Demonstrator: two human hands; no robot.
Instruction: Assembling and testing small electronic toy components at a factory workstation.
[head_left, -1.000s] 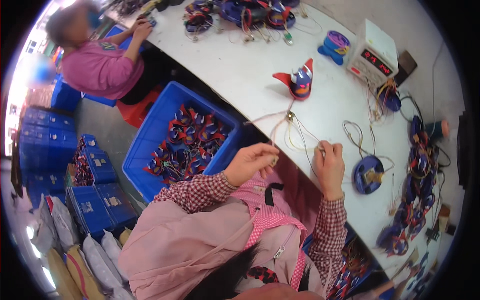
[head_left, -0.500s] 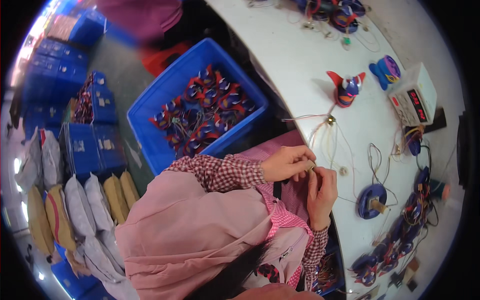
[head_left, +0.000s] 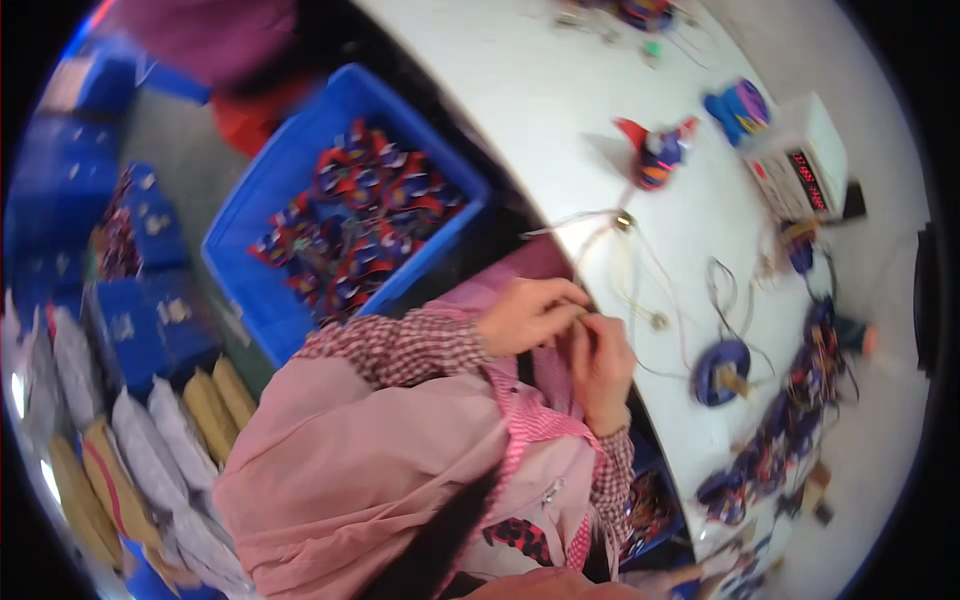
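Note:
My left hand (head_left: pixel 532 317) and my right hand (head_left: pixel 603 368) meet at the edge of the white table, over my lap. The fingers of both are pinched together; whatever small thing lies between them is hidden by the fingertips and blur. Just beyond them on the table stands a blue toy figure (head_left: pixel 660 158) with red wing-like parts. Thin wires (head_left: pixel 640 262) trail from it toward my hands, with a small brassy part (head_left: pixel 624 220) among them. To the right of my right hand sits a round blue piece (head_left: pixel 720 372) with a tan stub and loose wires.
A blue tub (head_left: pixel 235 290) full of similar toys stands left of the table. At the table's far side are a white power supply (head_left: pixel 800 165) with red digits, a blue-purple spool-like item (head_left: pixel 738 112) and a row of wired toy parts (head_left: pixel 770 450). Another person's purple clothing (head_left: pixel 215 35) shows top left.
The whole view has shifted, so the table, tub and hands appear farther left. Both hands stay pinched together; a small pale bit seen between the fingertips earlier is now hidden.

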